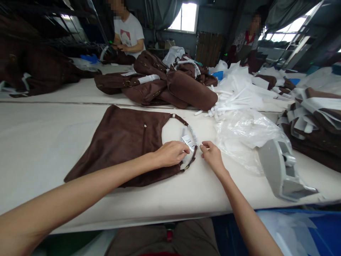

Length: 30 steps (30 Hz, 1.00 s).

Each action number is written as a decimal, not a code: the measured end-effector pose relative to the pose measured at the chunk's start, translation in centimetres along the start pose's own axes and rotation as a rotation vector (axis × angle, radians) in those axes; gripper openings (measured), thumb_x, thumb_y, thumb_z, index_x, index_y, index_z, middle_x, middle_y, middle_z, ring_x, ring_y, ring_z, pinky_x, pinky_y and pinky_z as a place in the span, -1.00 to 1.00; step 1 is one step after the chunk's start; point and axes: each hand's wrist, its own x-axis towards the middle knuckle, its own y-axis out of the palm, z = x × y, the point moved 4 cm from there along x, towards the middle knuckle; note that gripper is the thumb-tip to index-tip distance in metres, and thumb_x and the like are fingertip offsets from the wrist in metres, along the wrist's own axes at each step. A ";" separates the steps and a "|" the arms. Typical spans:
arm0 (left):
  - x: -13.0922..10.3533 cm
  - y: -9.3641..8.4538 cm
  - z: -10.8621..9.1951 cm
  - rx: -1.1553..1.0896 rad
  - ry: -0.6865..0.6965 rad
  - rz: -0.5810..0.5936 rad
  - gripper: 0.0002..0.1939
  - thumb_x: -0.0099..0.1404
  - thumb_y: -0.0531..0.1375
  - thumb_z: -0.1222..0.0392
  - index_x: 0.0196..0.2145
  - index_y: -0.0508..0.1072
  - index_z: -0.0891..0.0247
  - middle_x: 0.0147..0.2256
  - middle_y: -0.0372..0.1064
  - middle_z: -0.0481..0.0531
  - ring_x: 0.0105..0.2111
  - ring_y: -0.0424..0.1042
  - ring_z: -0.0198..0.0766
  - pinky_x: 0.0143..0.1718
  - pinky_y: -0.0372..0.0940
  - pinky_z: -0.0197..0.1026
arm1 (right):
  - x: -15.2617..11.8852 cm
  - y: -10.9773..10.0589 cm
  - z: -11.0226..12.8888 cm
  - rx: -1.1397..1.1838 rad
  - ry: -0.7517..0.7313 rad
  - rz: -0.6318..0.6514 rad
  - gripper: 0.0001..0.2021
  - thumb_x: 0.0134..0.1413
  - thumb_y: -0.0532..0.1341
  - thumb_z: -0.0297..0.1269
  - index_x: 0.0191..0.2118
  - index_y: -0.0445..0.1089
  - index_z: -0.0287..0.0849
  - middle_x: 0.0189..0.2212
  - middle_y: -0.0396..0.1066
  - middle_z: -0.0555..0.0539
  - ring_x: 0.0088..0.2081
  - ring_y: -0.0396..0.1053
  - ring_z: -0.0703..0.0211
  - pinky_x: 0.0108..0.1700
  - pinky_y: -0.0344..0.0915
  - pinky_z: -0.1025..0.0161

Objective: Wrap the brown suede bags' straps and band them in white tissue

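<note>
Brown suede bag [125, 142] lay flat on the tabletop [39, 142], strap [190, 135] curled at its right. Left hand [170, 153] had fingers pinched on the white barcode tag [188, 141], probably steadying it, while the right hand [211, 154] pinched the strap beside it. Tape dispenser [279, 170] sat nearby.

A long cream-covered worktable [39, 142] runs across a dim workshop. Bright daylight enters through a rectangular window [185, 17] in the dark grey back wall [213, 21], flanked by hanging grey curtains [162, 12]. More sunlit windows [295, 26] line the right side.
</note>
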 end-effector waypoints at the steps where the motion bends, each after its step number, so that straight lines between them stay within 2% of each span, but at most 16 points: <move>1: 0.7 0.6 0.1 -0.013 -0.019 -0.012 -0.69 0.29 0.05 0.34 -0.14 0.55 0.20 -0.16 0.56 0.07 -0.14 0.51 -0.13 -0.07 0.34 -0.18 | 1.0 0.3 0.5 -0.037 0.002 -0.008 -0.63 0.15 0.14 -0.09 -0.02 0.40 -0.21 -0.15 0.50 -0.17 -0.24 0.48 0.07 -0.12 0.34 0.14; 5: 3.0 2.3 1.0 -0.015 -0.058 -0.036 -0.70 0.26 0.05 0.37 -0.20 0.55 0.25 -0.24 0.54 0.14 -0.19 0.50 -0.10 -0.08 0.34 -0.13 | 3.4 1.2 1.9 -0.157 0.028 0.006 -0.81 -0.07 0.31 -0.20 -0.32 0.43 -0.17 -0.24 0.51 -0.19 -0.09 0.43 -0.10 -0.06 0.28 0.11; 7: 3.4 2.7 1.4 -0.037 -0.062 -0.042 -0.70 0.26 0.04 0.37 -0.20 0.55 0.25 -0.25 0.54 0.14 -0.19 0.49 -0.09 -0.07 0.34 -0.12 | 3.7 1.1 2.3 -0.175 0.040 0.012 -0.89 -0.14 0.31 -0.31 -0.46 0.35 -0.14 -0.33 0.50 -0.18 -0.09 0.42 -0.13 -0.07 0.26 0.11; 9: 3.1 2.9 1.6 -0.068 -0.047 -0.050 -0.67 0.27 0.02 0.37 -0.16 0.54 0.25 -0.20 0.54 0.14 -0.14 0.48 -0.10 -0.03 0.32 -0.12 | 3.5 0.6 2.6 -0.152 0.040 0.000 -0.87 -0.16 0.28 -0.36 -0.51 0.27 -0.11 -0.41 0.46 -0.15 -0.09 0.42 -0.15 -0.07 0.25 0.09; 13: 1.5 2.8 1.4 -0.170 0.053 -0.034 -0.65 0.32 0.02 0.29 -0.03 0.50 0.17 -0.03 0.49 0.07 0.06 0.37 -0.13 0.19 0.17 -0.11 | 2.5 -0.4 3.6 0.011 0.044 -0.016 -0.84 -0.17 0.25 -0.35 -0.44 0.22 -0.09 -0.49 0.38 -0.04 -0.21 0.46 -0.09 -0.17 0.30 0.11; 16: 0.5 2.7 1.0 -0.421 0.113 0.024 -0.64 0.38 -0.05 0.18 -0.07 0.50 0.19 0.02 0.47 0.06 0.11 0.34 -0.10 0.25 0.08 -0.05 | 2.0 -0.6 5.1 0.254 0.082 0.008 -0.72 -0.16 0.28 -0.31 -0.30 0.18 -0.08 -0.50 0.32 0.08 -0.43 0.47 0.08 -0.34 0.37 0.17; 18: 0.0 2.5 0.8 -0.648 0.118 0.081 -0.58 0.41 -0.11 0.13 -0.14 0.52 0.24 -0.02 0.50 0.10 0.05 0.39 -0.10 0.21 0.13 -0.09 | 1.9 -0.6 6.3 0.438 0.108 0.025 -0.63 -0.13 0.31 -0.27 -0.21 0.14 -0.07 -0.47 0.32 0.12 -0.52 0.43 0.18 -0.40 0.42 0.19; 20: -0.5 2.3 0.7 -0.867 0.063 0.131 -0.53 0.43 -0.13 0.06 -0.16 0.52 0.29 -0.10 0.54 0.15 -0.03 0.45 -0.10 0.12 0.22 -0.11 | 1.9 -0.6 7.4 0.599 0.127 0.035 -0.55 -0.12 0.35 -0.26 -0.14 0.12 -0.07 -0.44 0.36 0.11 -0.55 0.42 0.23 -0.41 0.46 0.19; 24: -1.6 2.0 1.0 -1.159 -0.130 0.199 -0.45 0.45 -0.16 -0.08 0.01 0.44 0.34 -0.18 0.58 0.20 -0.17 0.49 -0.10 -0.06 0.29 -0.10 | 2.1 -0.4 9.0 0.821 0.155 0.026 -0.49 -0.13 0.40 -0.36 -0.09 0.13 -0.11 -0.43 0.40 0.07 -0.56 0.43 0.24 -0.44 0.48 0.20; 26: -2.1 2.0 1.1 -1.197 -0.154 0.176 -0.44 0.44 -0.11 -0.16 0.01 0.42 0.34 -0.18 0.58 0.21 -0.18 0.49 -0.10 -0.10 0.29 -0.11 | 2.4 -0.1 9.4 0.888 0.171 0.008 -0.48 -0.13 0.40 -0.41 -0.09 0.14 -0.11 -0.45 0.40 0.08 -0.57 0.42 0.24 -0.46 0.49 0.20; 30: -2.5 3.0 1.2 -1.184 -0.158 0.029 -0.50 0.30 0.13 -0.24 -0.20 0.41 0.32 -0.33 0.55 0.16 -0.32 0.49 -0.14 -0.24 0.30 -0.16 | 2.7 0.7 8.9 0.988 0.198 -0.024 -0.51 -0.11 0.39 -0.44 -0.11 0.13 -0.10 -0.49 0.39 0.10 -0.55 0.43 0.22 -0.43 0.49 0.20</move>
